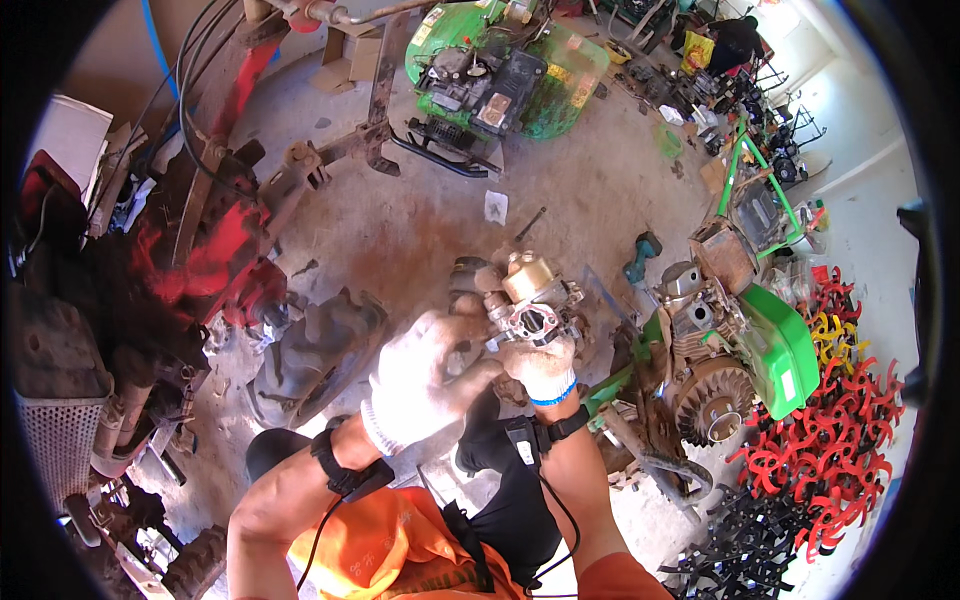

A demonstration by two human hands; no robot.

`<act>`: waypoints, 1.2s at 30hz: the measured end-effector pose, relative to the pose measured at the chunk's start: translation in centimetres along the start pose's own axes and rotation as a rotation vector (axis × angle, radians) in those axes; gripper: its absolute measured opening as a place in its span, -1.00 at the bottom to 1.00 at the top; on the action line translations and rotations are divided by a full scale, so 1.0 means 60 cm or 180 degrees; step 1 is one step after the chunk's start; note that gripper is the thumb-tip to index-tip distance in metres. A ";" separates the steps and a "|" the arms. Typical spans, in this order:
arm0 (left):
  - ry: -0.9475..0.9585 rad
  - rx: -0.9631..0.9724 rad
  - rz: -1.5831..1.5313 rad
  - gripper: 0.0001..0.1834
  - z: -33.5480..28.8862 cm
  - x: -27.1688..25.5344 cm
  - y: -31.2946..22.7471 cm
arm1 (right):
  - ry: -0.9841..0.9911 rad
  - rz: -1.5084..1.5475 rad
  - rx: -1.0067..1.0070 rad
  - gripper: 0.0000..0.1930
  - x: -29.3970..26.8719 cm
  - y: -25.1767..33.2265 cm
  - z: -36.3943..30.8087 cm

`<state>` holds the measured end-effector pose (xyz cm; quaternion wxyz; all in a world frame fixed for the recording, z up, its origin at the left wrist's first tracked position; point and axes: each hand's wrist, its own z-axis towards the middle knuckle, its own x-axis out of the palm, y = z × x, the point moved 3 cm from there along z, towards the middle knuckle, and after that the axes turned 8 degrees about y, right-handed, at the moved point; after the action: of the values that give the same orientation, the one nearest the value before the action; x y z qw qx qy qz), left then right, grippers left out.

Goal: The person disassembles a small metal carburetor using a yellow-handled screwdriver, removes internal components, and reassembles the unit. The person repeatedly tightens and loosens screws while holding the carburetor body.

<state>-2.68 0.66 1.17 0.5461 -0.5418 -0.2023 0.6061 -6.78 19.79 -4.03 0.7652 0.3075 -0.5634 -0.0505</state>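
Note:
A metal carburetor (534,317) with a brass-coloured bowl is held up in front of me, its oval flange opening toward me. My right hand (543,366), in a white knitted glove with a blue cuff edge, grips it from below and behind. My left hand (430,368), also gloved, has its thumb and fingers closed at the carburetor's left side; bright light washes out part of this glove. What lies directly behind the carburetor is partly hidden by it and by my hands.
On the right stands a small engine (700,350) with a green cover, beside a heap of red curved blades (815,450). A teal power tool (641,256) lies on the floor. Red machinery (200,240) fills the left, and a green machine (490,85) stands ahead.

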 end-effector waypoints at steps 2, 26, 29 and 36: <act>-0.0061 -0.0003 0.0095 -0.51 0.008 -0.001 -0.005 | 0.0871 -0.0236 -0.0208 -0.08 0.012 0.000 0.004; -0.0220 0.0847 0.0163 -0.62 0.023 0.020 0.013 | 0.0292 0.0643 0.0426 -0.30 -0.078 -0.007 -0.040; -0.0122 0.0844 0.0381 -0.65 0.026 0.014 0.013 | -0.0217 0.2055 0.0572 -0.26 -0.062 -0.008 -0.020; 0.0336 -0.0081 -0.0614 -0.77 0.038 0.001 0.027 | -0.0716 -0.0386 0.0669 -0.14 -0.038 0.007 -0.020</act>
<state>-5.41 0.98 0.58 0.6048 -0.5579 -0.2322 0.5188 -6.63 21.58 -5.92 0.6565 0.4116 -0.6281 -0.0714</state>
